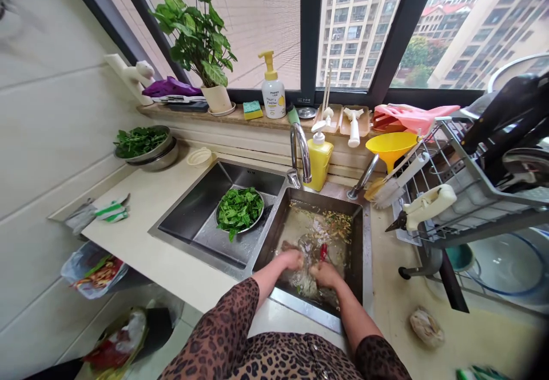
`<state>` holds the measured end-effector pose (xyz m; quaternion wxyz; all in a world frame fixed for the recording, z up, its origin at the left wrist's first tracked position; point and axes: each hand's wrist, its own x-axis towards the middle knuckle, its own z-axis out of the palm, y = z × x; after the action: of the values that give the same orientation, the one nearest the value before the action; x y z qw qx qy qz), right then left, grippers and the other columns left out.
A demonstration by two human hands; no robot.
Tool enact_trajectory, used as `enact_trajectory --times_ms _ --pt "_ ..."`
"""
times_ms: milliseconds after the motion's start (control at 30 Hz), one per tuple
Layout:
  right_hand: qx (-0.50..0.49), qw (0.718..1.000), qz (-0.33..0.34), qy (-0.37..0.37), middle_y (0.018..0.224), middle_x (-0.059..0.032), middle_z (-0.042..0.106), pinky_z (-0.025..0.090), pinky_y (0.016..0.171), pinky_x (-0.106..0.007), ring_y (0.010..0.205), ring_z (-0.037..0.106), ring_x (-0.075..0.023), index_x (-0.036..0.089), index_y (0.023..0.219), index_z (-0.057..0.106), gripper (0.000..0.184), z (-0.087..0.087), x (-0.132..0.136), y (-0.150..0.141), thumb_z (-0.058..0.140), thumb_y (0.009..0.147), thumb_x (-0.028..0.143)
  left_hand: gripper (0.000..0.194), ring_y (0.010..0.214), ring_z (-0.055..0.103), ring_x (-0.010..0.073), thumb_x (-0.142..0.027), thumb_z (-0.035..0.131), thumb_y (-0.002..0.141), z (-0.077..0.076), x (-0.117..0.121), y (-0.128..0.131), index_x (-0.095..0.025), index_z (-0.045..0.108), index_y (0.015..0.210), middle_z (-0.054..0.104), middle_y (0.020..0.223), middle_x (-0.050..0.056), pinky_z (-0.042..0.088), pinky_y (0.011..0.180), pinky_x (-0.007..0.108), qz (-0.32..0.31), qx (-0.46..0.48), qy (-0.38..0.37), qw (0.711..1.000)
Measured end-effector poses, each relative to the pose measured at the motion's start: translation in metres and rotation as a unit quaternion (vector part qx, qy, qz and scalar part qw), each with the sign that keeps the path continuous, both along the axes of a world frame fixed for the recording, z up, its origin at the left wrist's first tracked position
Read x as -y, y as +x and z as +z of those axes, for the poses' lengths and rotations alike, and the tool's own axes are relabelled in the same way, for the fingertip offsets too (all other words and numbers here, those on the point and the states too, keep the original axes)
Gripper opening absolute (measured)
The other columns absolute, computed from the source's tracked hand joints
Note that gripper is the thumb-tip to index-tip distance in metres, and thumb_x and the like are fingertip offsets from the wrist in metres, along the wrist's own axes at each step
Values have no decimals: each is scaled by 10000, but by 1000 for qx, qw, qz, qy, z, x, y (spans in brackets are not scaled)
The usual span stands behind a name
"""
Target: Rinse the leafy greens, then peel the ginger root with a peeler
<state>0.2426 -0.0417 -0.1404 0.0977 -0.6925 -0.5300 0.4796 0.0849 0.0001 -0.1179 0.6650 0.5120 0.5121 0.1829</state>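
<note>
Both my hands are at the right sink basin [366, 254], which holds cloudy water with plant scraps [337, 225] floating at the back. My left hand [293, 259] is closed at the water's surface; what its fingers hold is hidden. My right hand [326, 274] is also closed, with a slim, shiny red object [323, 252] sticking out past its fingers; its kind is unclear. Between the hands the water is stirred and splashing. In the left basin [184, 200], a round metal bowl [261, 215] is heaped with green leaves [239, 208].
The faucet [305, 157] and a yellow soap bottle [319, 162] stand behind the basins. A dish rack [484, 179] with a yellow funnel [392, 145] is on the right. Stacked bowls [160, 159] of greens stand at the far left, above a waste bag [92, 271].
</note>
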Motion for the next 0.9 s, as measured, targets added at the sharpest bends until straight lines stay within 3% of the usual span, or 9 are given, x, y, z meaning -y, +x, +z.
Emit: enact_trajectory --times_ms 100,167,300,400,467,567,667,767,900 --pt "-106 992 -58 28 592 -13 560 410 534 -256 579 541 -147 204 616 473 299 6 -9 2 341 751 436 283 565 511 113 -315 694 568 15 -5 -14 -166 506 719 490 588 -47 469 583 294 -6 39 -47 998" --pt "-167 981 -88 34 635 -17 564 413 517 -251 573 542 -142 207 693 453 330 11 -11 2 257 771 461 297 585 504 87 -323 671 611 27 -3 -20 -167 499 796 499 675 -36 463 574 254 35 134 -87 987" --pt "-319 941 -111 11 661 1 558 396 510 -227 581 537 -130 211 744 433 287 25 -4 -5 400 732 496 236 667 537 101 -256 659 652 41 10 -19 -144 520 807 527 783 21 457 615 237 186 352 -117 910" --pt "-381 917 -118 -15 574 36 502 318 451 -202 491 462 -102 204 746 460 297 38 3 -12 524 697 490 171 799 579 135 -191 640 680 38 18 -5 -145 527 800 569 851 49 453 743 278 296 411 -110 855" --pt "-380 919 -100 -16 539 49 469 251 415 -194 440 393 -83 198 781 487 364 45 5 -15 507 715 555 149 944 573 173 -193 626 710 35 22 7 -150 533 818 591 941 76 431 820 313 326 419 -109 841" --pt "-378 924 -50 -30 525 63 433 187 393 -186 407 311 -60 189 855 503 459 50 7 -15 482 721 628 198 1064 532 201 -254 648 713 30 25 22 -151 547 849 597 1050 103 392 896 329 314 410 -70 853" --pt "-354 935 -26 -16 514 75 403 190 392 -187 405 270 -54 189 862 509 425 47 7 -15 546 700 581 286 1022 546 189 -312 670 693 28 26 29 -150 568 905 607 1075 98 387 909 322 254 353 -13 900" --pt "-304 950 -20 69 546 48 453 262 438 -206 455 331 -75 180 798 531 314 38 5 -15 548 706 479 318 998 541 182 -320 640 710 29 25 28 -144 606 973 608 1093 97 388 913 320 196 232 61 951" --pt "-118 979 3 167 582 22 517 293 509 -223 520 410 -109 182 765 572 190 31 3 -10 503 709 351 244 958 546 182 -225 612 688 32 24 20 -146 673 911 618 1037 82 410 867 289 191 85 161 965"
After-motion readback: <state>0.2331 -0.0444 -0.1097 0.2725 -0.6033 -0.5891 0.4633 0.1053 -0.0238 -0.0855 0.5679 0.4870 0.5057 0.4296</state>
